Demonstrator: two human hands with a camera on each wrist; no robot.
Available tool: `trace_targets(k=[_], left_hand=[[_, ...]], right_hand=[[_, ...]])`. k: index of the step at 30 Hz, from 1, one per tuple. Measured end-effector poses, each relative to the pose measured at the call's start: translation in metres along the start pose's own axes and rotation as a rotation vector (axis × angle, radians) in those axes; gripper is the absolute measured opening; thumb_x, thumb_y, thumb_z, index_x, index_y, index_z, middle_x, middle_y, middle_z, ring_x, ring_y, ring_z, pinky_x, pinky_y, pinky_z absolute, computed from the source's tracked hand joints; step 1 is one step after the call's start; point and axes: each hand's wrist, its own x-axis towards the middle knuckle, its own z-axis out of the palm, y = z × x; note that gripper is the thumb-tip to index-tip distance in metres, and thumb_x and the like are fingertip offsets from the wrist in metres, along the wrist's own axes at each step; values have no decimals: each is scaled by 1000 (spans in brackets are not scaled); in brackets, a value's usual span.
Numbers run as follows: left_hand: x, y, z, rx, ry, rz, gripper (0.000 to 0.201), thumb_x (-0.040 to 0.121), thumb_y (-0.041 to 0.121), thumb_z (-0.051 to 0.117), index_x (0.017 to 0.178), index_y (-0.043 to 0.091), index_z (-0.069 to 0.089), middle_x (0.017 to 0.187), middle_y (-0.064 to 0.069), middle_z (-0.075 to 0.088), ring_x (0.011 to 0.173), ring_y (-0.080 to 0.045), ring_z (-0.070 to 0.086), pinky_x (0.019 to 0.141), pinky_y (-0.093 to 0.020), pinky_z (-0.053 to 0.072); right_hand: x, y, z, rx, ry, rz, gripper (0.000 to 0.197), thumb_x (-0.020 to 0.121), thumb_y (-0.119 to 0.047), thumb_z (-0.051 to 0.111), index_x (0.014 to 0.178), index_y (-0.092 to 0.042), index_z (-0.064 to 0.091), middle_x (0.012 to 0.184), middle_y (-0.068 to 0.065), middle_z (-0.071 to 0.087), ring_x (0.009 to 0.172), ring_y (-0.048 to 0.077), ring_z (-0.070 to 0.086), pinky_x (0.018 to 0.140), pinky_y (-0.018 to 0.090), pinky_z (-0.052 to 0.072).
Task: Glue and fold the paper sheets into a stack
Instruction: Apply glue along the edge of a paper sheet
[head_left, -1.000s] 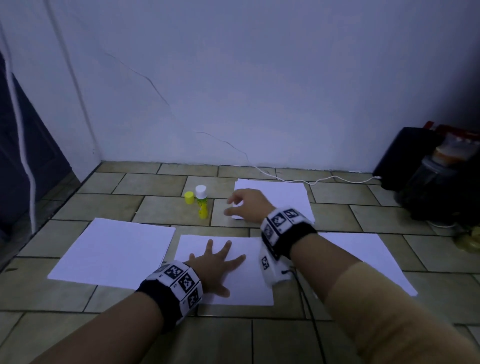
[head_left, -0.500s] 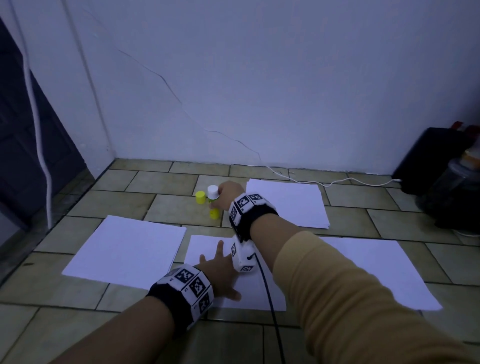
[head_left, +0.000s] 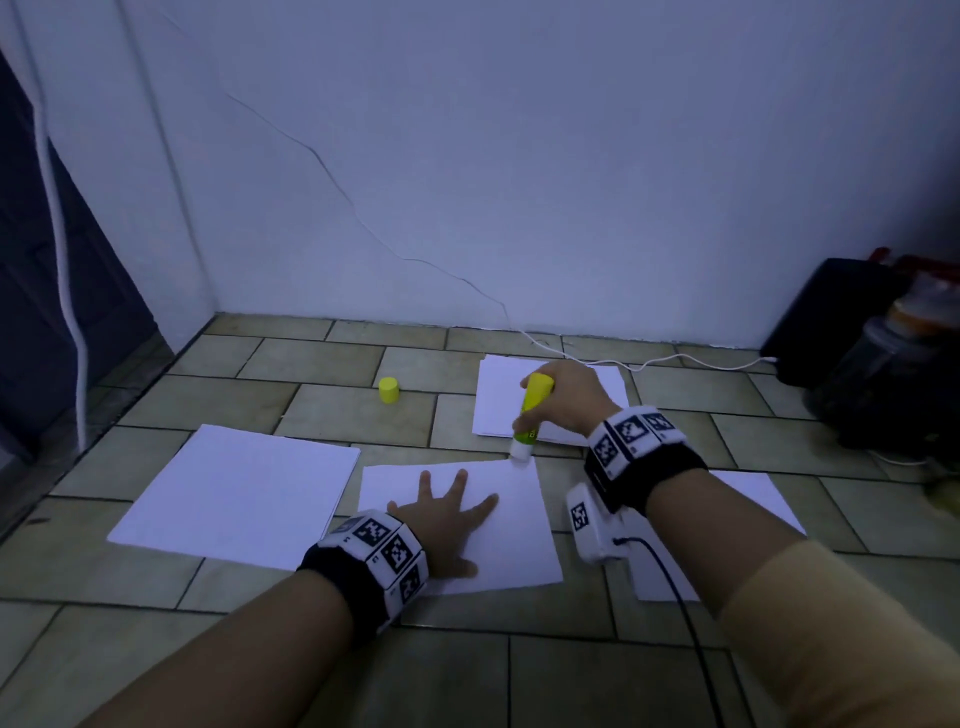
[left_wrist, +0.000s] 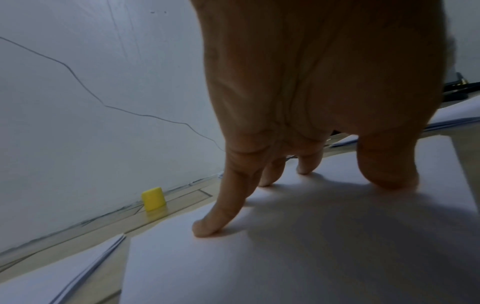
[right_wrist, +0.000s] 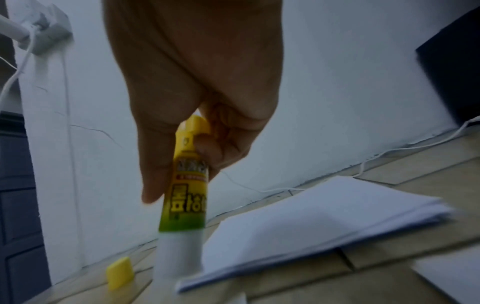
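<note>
On the floor, the left hand (head_left: 441, 512) presses flat on a paper sheet (head_left: 519, 540) while the right hand (head_left: 566, 397) grips the glue stick (head_left: 531, 415) at its corner, so rubbing glue along the edge probably comes next.

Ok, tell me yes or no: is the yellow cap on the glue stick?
No, the yellow cap stands alone on the floor tiles, apart from the glue stick that the right hand grips.

I observe my left hand (head_left: 445, 512) flat, palm down, fingers (left_wrist: 221, 207) spread and straight. My right hand (head_left: 563, 397) reaches forward, fingers curled in a closed grip.
</note>
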Motion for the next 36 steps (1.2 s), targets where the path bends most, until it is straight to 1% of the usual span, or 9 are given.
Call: trace_targets(k=[3,8,18,21,25,29,31,33,36], left_hand=[[4,6,3,-12,18,-46,86,92,53,52,150,42,-11,159,-2,-22,143,-45,-15,108,-70,19],[3,13,-2,-25,4,-77,86,92,55,49,151,39,-12,159,-5,-22,142,-47,-16,108,-65,24],[5,13,-1,-24,7,-82,86,93,54,49,151,39,-13,158,-5,-24,143,-46,-16,108,-64,24],[5,12,1,-35,25,-71,87,92,54,50,150,39,-13,159,-5,-23,143,-46,-15,109,-64,24],[8,6,3,-129,85,-32,95,88,51,59,149,42,-14,160,-4,-17,144,-46,-11,109,-68,22],[9,3,0,-98,80,-19,83,88,50,61,150,38,7,161,-5,-10,144,-48,-5,109,-63,28],[9,1,-3,-57,69,-10,67,92,50,54,147,38,17,160,-6,-3,143,-47,3,107,-59,33],[7,-3,-9,-9,81,21,53,98,44,45,146,37,25,155,-8,11,136,-43,24,103,-52,39],[0,-11,-16,124,113,55,50,101,33,40,148,38,23,145,-10,28,122,-36,44,96,-41,42]], right_hand=[[-12,18,8,119,103,-12,38,66,-20,85,94,-11,61,91,7,63,82,24,61,72,38,56],[-21,28,31,27,76,-76,34,75,-14,76,98,-13,52,96,14,62,87,30,61,74,39,53],[-39,32,38,-171,-34,-117,40,80,-22,73,107,-12,46,103,14,60,90,30,58,69,30,45],[-55,36,37,-200,-76,-152,41,79,-23,74,108,-12,46,104,14,62,92,29,59,71,31,48],[-81,43,32,-182,-127,-166,43,78,-22,75,112,-17,49,108,6,59,101,23,54,73,27,42],[-94,49,27,-160,-160,-204,39,75,-19,76,88,-32,42,93,-3,56,87,17,52,64,24,40],[-94,49,22,-166,-203,-189,38,72,-16,77,81,-31,43,89,0,58,83,21,55,65,28,44],[-92,48,15,-179,-251,-159,34,67,-14,80,86,-18,52,90,6,61,85,25,58,69,34,49],[-84,48,3,-90,-200,-109,42,60,-13,86,90,-17,55,92,5,63,82,22,61,65,34,54]])
